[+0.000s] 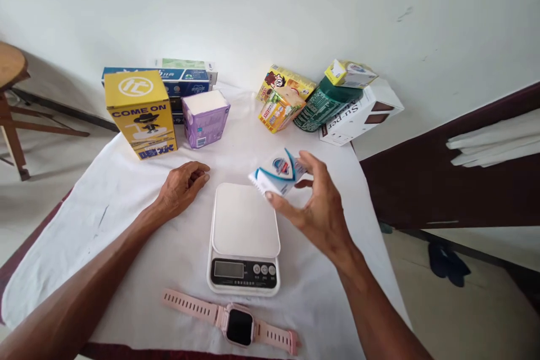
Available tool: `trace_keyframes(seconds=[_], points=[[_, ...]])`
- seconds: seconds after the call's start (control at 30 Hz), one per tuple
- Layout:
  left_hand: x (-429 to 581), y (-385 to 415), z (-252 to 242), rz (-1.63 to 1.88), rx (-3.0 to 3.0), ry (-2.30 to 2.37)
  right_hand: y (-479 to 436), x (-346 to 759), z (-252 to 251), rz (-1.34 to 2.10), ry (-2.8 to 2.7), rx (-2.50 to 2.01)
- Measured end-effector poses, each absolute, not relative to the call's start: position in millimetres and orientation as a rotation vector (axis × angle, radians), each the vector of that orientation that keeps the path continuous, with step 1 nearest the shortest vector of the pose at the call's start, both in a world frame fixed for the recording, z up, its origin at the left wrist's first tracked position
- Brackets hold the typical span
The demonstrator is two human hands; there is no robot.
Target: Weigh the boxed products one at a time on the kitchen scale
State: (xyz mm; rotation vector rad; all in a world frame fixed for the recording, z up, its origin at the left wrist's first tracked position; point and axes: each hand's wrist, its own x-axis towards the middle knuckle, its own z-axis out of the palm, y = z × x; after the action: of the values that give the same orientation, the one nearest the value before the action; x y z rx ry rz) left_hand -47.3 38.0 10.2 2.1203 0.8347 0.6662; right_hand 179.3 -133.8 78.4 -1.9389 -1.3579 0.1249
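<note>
My right hand (323,208) is shut on a white and blue wrapped bar of soap (278,171), pinching it between thumb and fingers. The tilted bar hangs in the air above the upper right corner of the kitchen scale (246,219). That scale is white and flat, its buttons and dark display facing me, with nothing on its plate. My left hand (183,185) rests on the white cloth to the left of the scale, fingers loosely curled and holding nothing. Below the scale lies a pink-strapped smartwatch (239,324) with a dark screen.
At the back left stand a yellow box (141,118), a purple tissue-like pack (206,118) and blue boxes (189,80). Back right hold yellow packages (280,109), a dark green container (323,104) and a white box (358,112). A wall rises behind; a wooden stool (12,64) stands left.
</note>
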Motion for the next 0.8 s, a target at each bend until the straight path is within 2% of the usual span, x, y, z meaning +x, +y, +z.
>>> trace_keyframes(seconds=[0.43,0.6,0.8], points=[[-45.6,37.5,15.4,0.609,2.057,0.869,7.4,308.0,95.4,-0.409,-1.150,-1.976],[-46.4,37.3,14.2,0.614,2.058,0.876,51.2,310.3,100.6,-0.391,-0.972,-2.198],[-46.4,37.2,13.9,0.647,2.082,0.838,56.7,299.5,97.2,-0.304,-0.880,-2.347]])
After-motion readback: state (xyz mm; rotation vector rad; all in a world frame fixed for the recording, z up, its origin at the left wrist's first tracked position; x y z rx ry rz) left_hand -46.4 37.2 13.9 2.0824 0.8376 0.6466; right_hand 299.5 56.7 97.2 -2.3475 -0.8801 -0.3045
